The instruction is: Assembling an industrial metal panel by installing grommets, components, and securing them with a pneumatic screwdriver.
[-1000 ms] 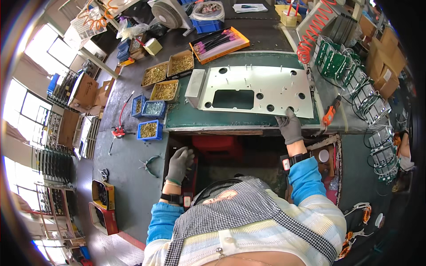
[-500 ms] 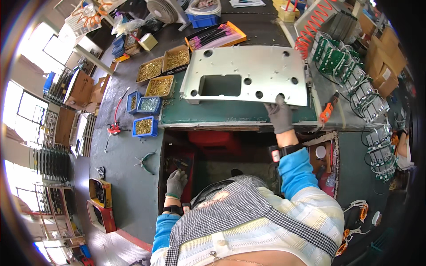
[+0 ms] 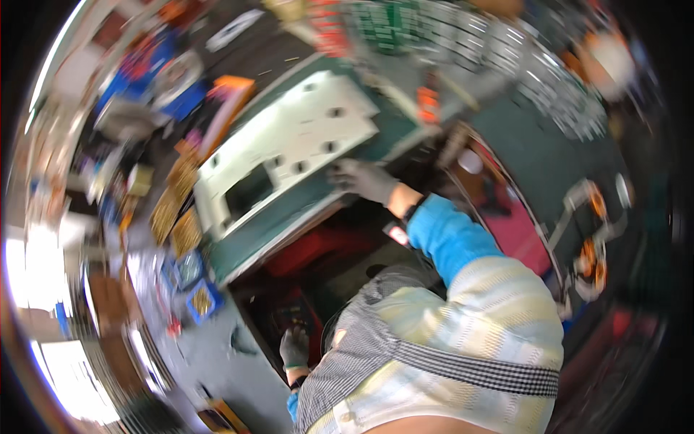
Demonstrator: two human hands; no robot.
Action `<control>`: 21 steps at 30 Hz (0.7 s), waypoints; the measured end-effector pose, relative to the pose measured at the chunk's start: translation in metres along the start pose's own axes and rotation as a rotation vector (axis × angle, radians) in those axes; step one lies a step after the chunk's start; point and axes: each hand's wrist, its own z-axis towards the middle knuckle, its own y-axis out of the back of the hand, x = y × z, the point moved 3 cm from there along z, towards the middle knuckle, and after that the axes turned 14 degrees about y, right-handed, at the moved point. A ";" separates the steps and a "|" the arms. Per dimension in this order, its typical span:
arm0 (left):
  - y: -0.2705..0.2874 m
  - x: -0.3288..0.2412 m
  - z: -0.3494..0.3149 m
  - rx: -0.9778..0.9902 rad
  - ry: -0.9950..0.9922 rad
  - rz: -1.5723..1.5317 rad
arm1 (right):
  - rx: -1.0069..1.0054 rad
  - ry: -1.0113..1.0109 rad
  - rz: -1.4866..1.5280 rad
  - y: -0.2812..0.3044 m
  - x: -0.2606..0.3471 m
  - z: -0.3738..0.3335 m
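A flat silver metal panel (image 3: pixel 293 134) with round holes and a rectangular cutout lies on the green mat (image 3: pixel 303 204) of the workbench. My right hand (image 3: pixel 365 181), in a grey glove, is at the panel's near edge. Its fingers are loosely stretched toward the panel, holding nothing that I can see; motion blurs whether they touch it. My left hand (image 3: pixel 295 349), also gloved in grey, hangs low by the dark opening under the bench, close to my apron. Its fingers are loosely apart with nothing visible in them.
Blue bins (image 3: pixel 204 301) and tan trays (image 3: pixel 186 233) of small hardware stand left of the panel. An orange power tool (image 3: pixel 428 103) lies to its right. Green circuit boards (image 3: pixel 383 25) line the far side. Pliers (image 3: pixel 244 340) lie on the left bench.
The whole view has swung round to the right, so the bench looks tilted and blurred. My right hand has slid off the panel's top to just beside its near edge. My left hand stays low.
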 end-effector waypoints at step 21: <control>-0.131 0.049 0.043 0.463 0.331 0.043 | -2.029 -0.142 -1.475 0.213 0.190 -0.551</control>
